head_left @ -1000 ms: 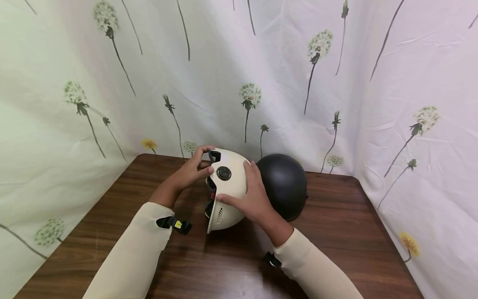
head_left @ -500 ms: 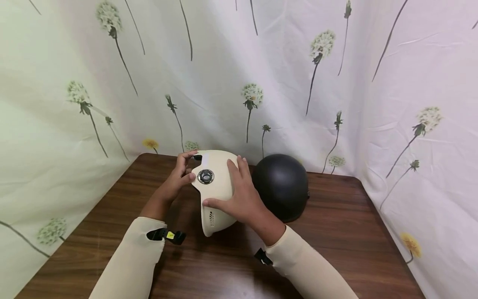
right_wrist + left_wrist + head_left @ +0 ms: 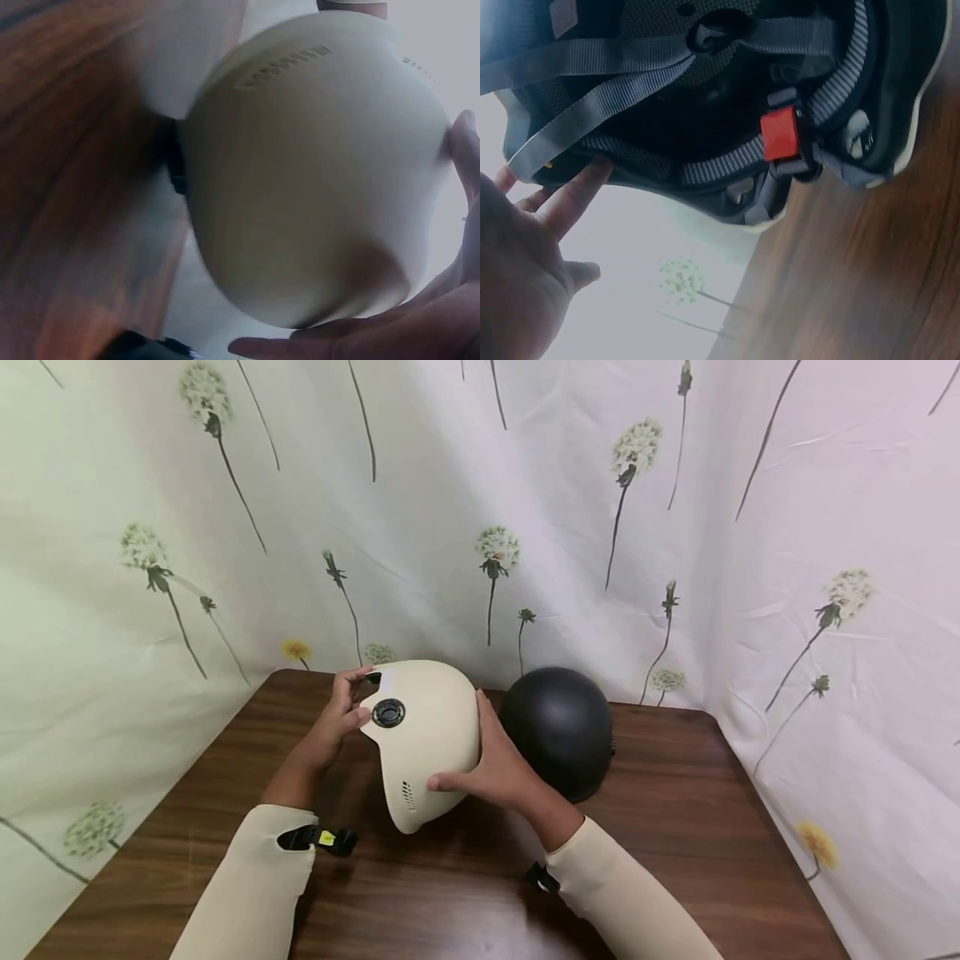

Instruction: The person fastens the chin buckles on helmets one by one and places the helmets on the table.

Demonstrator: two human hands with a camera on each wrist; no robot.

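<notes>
Both hands hold a cream helmet [image 3: 431,727] on its side over the table, its opening turned left and away. On its upper side sits a round black dial [image 3: 388,713], and vent slots [image 3: 407,796] show near the peak. My left hand [image 3: 327,727] grips the rim by the dial, fingers reaching to the inside. My right hand [image 3: 501,767] cups the shell's right side, thumb apart from the fingers. In the left wrist view, the helmet's dark lining shows with grey straps [image 3: 607,105] and a red buckle [image 3: 779,133].
A black helmet [image 3: 557,727] rests dome up just right of the right hand, near the table's back. The brown wooden table [image 3: 697,827] meets a white cloth backdrop [image 3: 420,527] printed with dandelions. Black camera mounts [image 3: 318,839] sit at the wrists.
The cream helmet has moved left and turned, so its inside and red buckle no longer show in the head view. My right hand has slid along the shell; the black helmet stays put.
</notes>
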